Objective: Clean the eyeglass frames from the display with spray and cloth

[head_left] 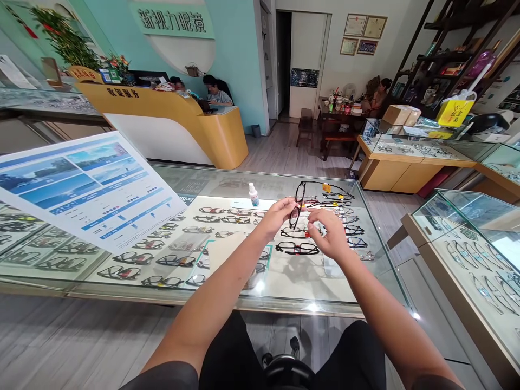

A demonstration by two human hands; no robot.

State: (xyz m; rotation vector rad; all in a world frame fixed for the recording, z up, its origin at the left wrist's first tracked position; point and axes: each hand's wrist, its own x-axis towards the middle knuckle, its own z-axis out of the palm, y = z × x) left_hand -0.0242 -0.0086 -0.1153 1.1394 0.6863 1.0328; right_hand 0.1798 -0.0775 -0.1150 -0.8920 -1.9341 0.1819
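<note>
My left hand (278, 216) pinches a pair of dark-framed eyeglasses (299, 193) above the glass counter. The lenses stand nearly on edge, and one temple with an orange tag (326, 188) stretches to the right. Just right of the frame is my right hand (328, 230), its fingers curved and its thumb apart from the index finger. Its fingertips are close to the eyeglasses; whether they touch cannot be made out. Below both hands, rows of eyeglasses (297, 248) lie inside the display counter (325, 300). A small white bottle (253, 195) stands behind my left hand.
A printed sheet (117, 195) rises at the left of the counter. More display cases (467, 254) stand on the right. Beyond are a yellow reception desk (223, 135) with people behind it, a wooden table (341, 116) and a bench (305, 127). A black stool seat (288, 371) shows between my legs.
</note>
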